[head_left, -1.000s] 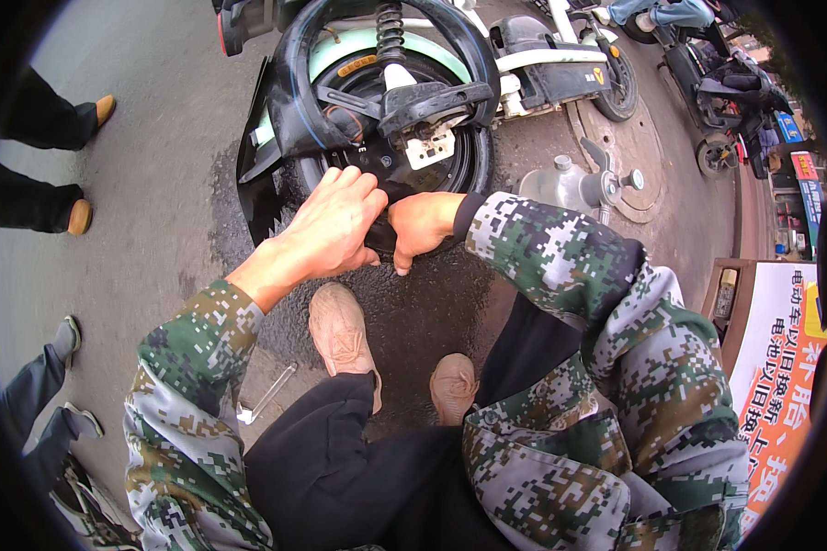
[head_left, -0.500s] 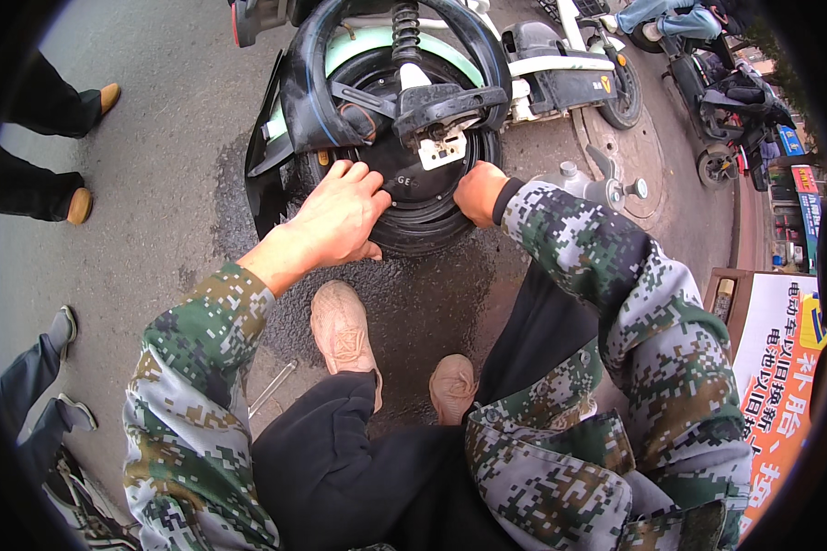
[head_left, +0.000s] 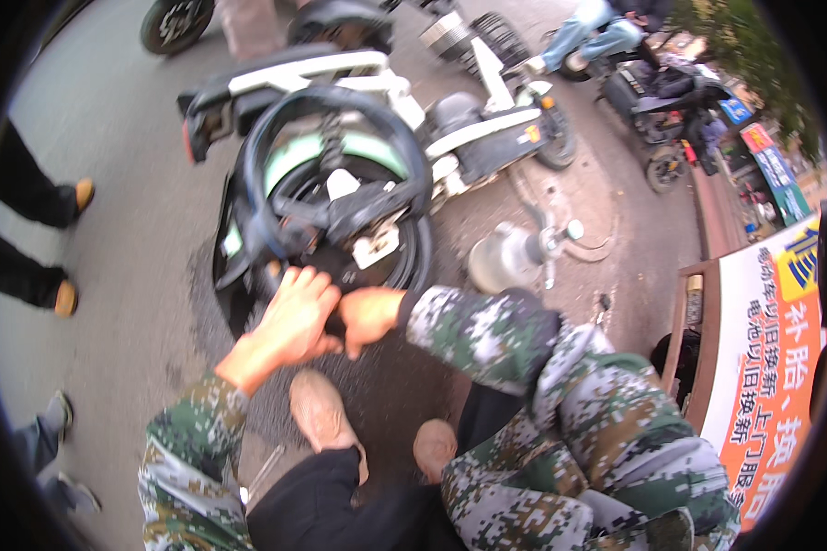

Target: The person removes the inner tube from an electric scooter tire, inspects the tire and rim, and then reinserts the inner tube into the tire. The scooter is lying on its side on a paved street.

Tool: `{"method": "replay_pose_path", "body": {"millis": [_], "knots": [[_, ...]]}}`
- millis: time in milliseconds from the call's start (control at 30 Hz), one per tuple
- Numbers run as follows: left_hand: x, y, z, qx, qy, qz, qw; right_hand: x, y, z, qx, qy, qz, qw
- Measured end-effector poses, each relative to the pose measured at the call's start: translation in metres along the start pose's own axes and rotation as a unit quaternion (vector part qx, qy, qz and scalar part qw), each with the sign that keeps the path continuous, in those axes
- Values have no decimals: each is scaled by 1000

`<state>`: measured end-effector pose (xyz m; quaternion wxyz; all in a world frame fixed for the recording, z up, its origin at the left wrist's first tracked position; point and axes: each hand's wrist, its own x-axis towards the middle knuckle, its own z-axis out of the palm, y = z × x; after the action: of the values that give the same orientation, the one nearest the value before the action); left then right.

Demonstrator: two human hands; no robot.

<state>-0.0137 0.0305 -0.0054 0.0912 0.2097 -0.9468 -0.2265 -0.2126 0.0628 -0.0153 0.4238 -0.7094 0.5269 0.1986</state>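
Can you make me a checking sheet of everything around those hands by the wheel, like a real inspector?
Surface: grey pavement, with a dark wet patch.
Job's things: black wheel; another black tyre partly overlaps it in view.
Clutter: see-through bottle right of the wheel; thin metal bar at lower left.
Grips: left grip and right grip close together at the wheel's near edge; exact hold blurred.
Cables: nothing seen.
Surroundings: bystanders' legs, parked scooter, big sign.

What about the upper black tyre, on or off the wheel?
Off: the tyre crosses in front of the mint fender, its upper loop standing well above the wheel.
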Motion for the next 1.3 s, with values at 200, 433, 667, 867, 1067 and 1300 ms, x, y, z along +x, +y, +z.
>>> {"method": "replay_pose_path", "body": {"millis": [200,433,667,867,1067,1300], "knots": [[6,2,-11,29,-49,21,998,2,1,3,-56,-51,17,997],[3,7,10,38,-53,37,997,-7,80,9,-321,-15,60,945],[0,18,2,-2,-25,-25,999,15,79,-2,-338,-127,98,927],[-1,22,-5,-35,-2,-25,999,5,9,-15,55,-113,-67,990],[1,17,0,-35,-20,-22,999,3,0,-3,-39,-73,-7,997],[3,4,-1,25,-33,-2,999,24,6,9,-146,-135,10,980]]}}
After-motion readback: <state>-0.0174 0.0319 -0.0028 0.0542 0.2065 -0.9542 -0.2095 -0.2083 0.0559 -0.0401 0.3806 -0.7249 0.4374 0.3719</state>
